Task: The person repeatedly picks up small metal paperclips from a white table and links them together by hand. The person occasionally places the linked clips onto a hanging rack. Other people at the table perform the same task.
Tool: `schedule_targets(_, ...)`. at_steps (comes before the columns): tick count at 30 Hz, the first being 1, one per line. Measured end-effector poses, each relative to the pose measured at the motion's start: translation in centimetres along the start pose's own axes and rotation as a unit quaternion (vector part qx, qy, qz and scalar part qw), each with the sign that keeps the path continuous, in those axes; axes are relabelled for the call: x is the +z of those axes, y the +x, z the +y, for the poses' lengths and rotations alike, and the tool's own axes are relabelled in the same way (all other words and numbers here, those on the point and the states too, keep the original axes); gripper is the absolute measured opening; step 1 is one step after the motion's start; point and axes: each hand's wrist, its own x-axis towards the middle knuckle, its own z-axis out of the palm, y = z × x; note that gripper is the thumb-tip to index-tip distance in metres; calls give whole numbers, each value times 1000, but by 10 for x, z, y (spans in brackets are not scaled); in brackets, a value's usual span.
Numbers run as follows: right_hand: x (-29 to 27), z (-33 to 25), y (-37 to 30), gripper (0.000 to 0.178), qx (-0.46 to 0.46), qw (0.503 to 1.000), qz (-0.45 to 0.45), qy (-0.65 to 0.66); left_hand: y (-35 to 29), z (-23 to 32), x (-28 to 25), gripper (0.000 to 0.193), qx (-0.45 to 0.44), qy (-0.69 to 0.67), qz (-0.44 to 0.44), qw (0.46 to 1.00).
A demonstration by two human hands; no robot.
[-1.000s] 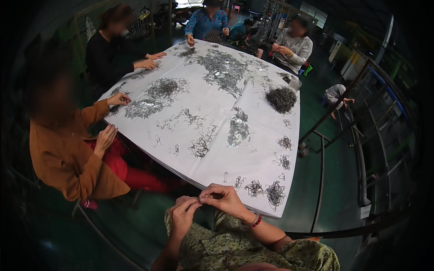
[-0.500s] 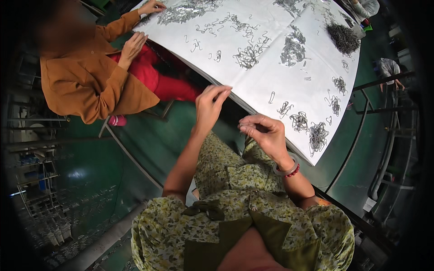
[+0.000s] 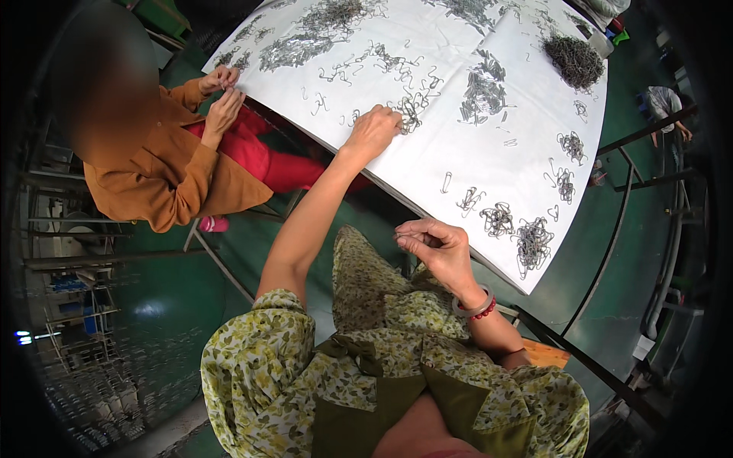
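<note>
Wire clips (image 3: pixel 411 107) under left hand (image 3: pixel 372 131), beside 1 seated co-worker (image 3: pixel 164 164).

A white table sheet (image 3: pixel 527 153) is being strewn with grey wire hooks (image 3: pixel 533 243); a green floral dress (image 3: pixel 382 336) is being worn.

We see a broad white tabletop (image 3: pixel 527 91) whose near edge runs diagonally above a green floor (image 3: pixel 252 244). Directly on it lie scattered heaps of thin grey bent-wire clips (image 3: pixel 481 91). A dense dark wire pile (image 3: pixel 574 59) sits at the far right. Smaller tangled wire clusters (image 3: pixel 532 240) lie near the right edge, with single loose wire pieces (image 3: pixel 446 182) between them.
</note>
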Motion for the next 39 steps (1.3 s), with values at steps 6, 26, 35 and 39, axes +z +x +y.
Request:
schedule_targets(6, 3, 0, 0, 16, -4, 1000, -1, 22, 7, 0, -9, 13, -121, -196, -15, 973)
schedule_targets(26, 11, -6, -13, 17, -21, 1000, -7, -3, 5, 2, -13, 17, -231, -336, -24, 913)
schedule_targets(35, 11, -4, -13, 17, -10, 1000, -4, -6, 2, -2, -6, 24, -250, -427, -24, 869)
schedule_targets(39, 13, -4, -11, 16, -14, 1000, -9, 1, 1, -16, 5, 25, -261, -464, -47, 845)
